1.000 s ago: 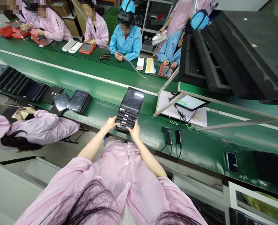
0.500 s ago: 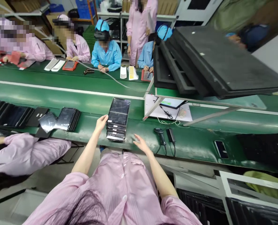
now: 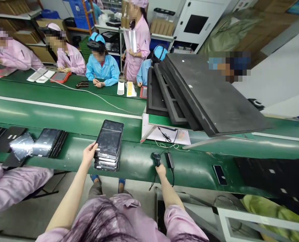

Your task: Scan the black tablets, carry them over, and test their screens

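Observation:
A stack of several black tablets lies on the near green bench, in front of me. My left hand rests against the stack's left edge, fingers spread, thumb at the top tablet's corner. My right hand is at the bench's front edge, closed around the handle of a black barcode scanner. The scanner's cable hangs down past my wrist.
A black power adapter lies beside the scanner. Black foam trays lean on a raised shelf above a white sheet. A phone lies at the right. More tablet stacks and a co-worker's pink sleeve are on the left. Several people sit across the conveyor.
My right hand left the stack, swung right and closed on the scanner. My left hand stayed at the stack's left side. My view turned to the right.

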Motion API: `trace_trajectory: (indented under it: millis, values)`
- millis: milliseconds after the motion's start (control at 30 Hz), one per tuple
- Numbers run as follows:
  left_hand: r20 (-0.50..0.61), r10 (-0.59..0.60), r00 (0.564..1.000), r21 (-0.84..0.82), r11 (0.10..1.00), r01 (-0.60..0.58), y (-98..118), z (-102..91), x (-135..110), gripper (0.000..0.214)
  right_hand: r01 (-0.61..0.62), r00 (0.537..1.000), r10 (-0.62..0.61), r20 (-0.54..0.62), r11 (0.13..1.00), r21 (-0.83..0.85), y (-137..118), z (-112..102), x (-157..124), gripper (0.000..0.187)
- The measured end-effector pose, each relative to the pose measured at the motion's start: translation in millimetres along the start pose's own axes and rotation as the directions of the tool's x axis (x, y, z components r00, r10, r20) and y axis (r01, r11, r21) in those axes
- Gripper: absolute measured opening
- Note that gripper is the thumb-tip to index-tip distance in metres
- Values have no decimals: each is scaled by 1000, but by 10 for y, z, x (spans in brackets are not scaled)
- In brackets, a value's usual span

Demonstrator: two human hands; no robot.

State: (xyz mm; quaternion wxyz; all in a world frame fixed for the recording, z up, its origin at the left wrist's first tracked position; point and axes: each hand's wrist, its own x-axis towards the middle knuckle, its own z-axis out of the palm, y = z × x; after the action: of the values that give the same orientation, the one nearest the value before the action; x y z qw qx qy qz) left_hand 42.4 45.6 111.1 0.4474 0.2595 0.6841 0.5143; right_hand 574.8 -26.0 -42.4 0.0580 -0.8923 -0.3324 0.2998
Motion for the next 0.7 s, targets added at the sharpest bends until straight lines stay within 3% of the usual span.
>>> trace_trajectory:
  millis: [167,333,400,467,533,567,700]
  values:
    - [-10,2,1000,15,1000,-1,28,9,-53,37,-12,1000,10,17,995,97,-92,248,-362,51]
    - [30,-21,999,-7,1000,21,18,-18,49,39,32,999,-20,-43,948,317,-70,543,-1254,61]
    - [92,-3,996,-12,1000,4,22,-55,90,45,78,996,-44,-81,874,479,-97,670,-1694,62]
    - [177,4,984,-20,1000,-1,18,-148,110,52,108,994,-91,-61,703,703,-203,754,-2135,63]
    - [247,-19,969,-9,1000,22,-22,-331,107,59,80,983,-181,19,524,848,-405,764,-2553,65]
    - [267,-39,963,3,999,40,-67,-461,97,60,62,968,-241,65,484,873,-542,738,-2747,63]
    - [248,-191,950,15,981,193,-452,-1215,-12,43,88,866,-476,151,443,892,-1271,532,-3367,47]
